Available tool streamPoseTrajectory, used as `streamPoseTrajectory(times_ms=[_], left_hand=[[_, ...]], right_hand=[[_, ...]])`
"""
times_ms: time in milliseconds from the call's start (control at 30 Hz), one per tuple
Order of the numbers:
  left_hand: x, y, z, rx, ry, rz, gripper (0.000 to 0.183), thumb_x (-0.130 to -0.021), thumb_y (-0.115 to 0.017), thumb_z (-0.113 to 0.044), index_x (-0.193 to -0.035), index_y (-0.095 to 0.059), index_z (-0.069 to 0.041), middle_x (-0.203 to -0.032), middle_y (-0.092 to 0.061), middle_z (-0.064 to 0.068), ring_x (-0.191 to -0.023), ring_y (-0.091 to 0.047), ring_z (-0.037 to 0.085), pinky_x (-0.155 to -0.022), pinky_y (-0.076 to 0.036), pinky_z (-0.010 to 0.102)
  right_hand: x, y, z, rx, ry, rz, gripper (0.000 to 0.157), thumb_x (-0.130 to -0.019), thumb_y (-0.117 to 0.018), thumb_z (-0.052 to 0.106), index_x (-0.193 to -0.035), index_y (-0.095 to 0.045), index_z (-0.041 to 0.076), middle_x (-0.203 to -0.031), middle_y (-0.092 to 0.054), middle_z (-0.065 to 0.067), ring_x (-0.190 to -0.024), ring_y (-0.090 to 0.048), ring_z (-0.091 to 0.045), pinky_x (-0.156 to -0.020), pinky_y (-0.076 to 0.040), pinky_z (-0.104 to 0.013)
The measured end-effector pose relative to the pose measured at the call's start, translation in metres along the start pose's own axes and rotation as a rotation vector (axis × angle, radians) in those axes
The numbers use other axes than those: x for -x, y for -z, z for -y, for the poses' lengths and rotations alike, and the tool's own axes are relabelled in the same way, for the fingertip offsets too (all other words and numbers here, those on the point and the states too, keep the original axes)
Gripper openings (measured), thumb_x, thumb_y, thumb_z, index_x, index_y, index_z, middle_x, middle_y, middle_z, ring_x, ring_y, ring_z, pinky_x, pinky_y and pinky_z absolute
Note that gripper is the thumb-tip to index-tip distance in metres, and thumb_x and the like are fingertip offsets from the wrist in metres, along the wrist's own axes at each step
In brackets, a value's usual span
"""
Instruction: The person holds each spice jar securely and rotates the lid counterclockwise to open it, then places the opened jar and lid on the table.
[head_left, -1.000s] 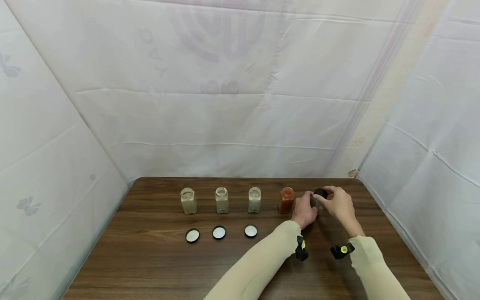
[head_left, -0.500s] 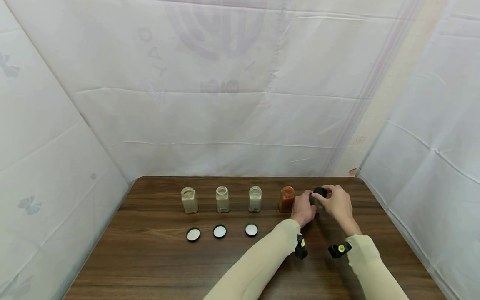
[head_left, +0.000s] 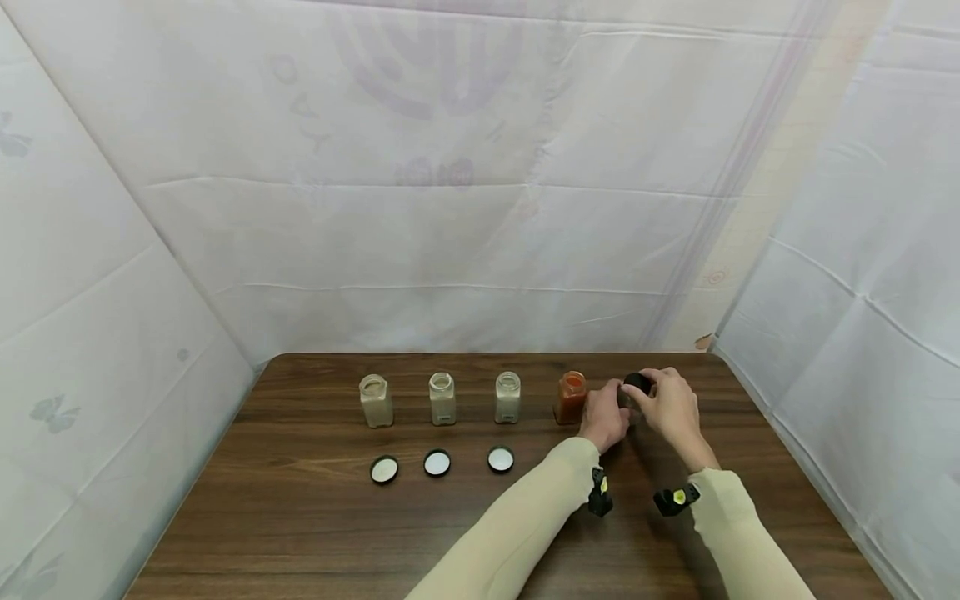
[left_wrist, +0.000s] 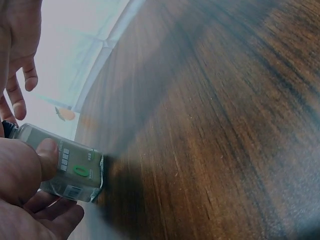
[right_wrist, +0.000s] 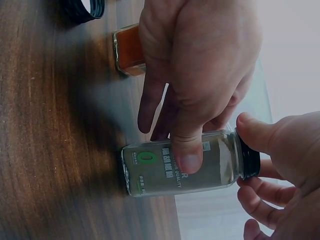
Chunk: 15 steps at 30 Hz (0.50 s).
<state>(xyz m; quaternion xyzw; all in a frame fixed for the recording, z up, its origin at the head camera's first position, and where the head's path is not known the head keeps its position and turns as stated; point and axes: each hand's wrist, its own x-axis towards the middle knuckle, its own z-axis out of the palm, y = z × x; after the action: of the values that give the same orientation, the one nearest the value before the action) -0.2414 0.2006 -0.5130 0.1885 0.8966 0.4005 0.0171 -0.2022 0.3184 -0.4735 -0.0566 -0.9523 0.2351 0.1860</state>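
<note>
My left hand [head_left: 603,414] grips the body of a clear glass spice jar [right_wrist: 155,172], its thumb lying across the label. Greyish-brown powder fills much of this jar, and a green ring and white writing mark its front. On the jar's neck sits a black lid [right_wrist: 248,157], pinched between the thumb and fingers of my right hand [head_left: 672,408]. The jar's base meets the wooden table in the right wrist view. Just left of my left hand stands a lidless jar of orange-red powder [head_left: 571,400].
Three lidless jars of pale powder, a left one [head_left: 377,403], a middle one [head_left: 442,402] and a right one [head_left: 507,400], stand along the back of the brown table [head_left: 300,533]. Before them lie three black-rimmed lids [head_left: 500,459], white insides up. White cloth walls [head_left: 450,250] enclose the table.
My right hand and wrist have shifted slightly left at the lid. My left hand keeps its grip on the jar; the other jars and lids stay in place.
</note>
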Motion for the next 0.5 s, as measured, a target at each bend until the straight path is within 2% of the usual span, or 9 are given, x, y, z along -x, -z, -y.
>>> streamPoseTrajectory(times_ms=[300, 500], left_hand=[[0.0023, 0.0031, -0.0019, 0.0, 0.028, 0.023, 0.038, -0.098, -0.071, -0.019, -0.135, -0.061, -0.019, -0.117, -0.073, 0.006, -0.103, -0.069, 0.017, -0.086, -0.055, 0.029], [0.0032, 0.0034, -0.0012, -0.004, 0.012, 0.025, 0.037, -0.098, -0.071, -0.018, -0.133, -0.061, -0.017, -0.112, -0.074, 0.006, -0.1, -0.069, 0.017, -0.085, -0.056, 0.028]], right_hand=[[0.0004, -0.0031, -0.0025, -0.009, 0.014, -0.023, 0.047, -0.097, -0.074, 0.029, -0.128, -0.067, -0.005, -0.118, -0.06, -0.03, -0.086, -0.06, -0.039, -0.073, -0.046, -0.056], [0.0011, -0.0041, -0.0037, -0.013, 0.021, -0.031, 0.047, -0.097, -0.074, 0.029, -0.128, -0.067, -0.005, -0.112, -0.059, -0.029, -0.081, -0.057, -0.036, -0.069, -0.044, -0.052]])
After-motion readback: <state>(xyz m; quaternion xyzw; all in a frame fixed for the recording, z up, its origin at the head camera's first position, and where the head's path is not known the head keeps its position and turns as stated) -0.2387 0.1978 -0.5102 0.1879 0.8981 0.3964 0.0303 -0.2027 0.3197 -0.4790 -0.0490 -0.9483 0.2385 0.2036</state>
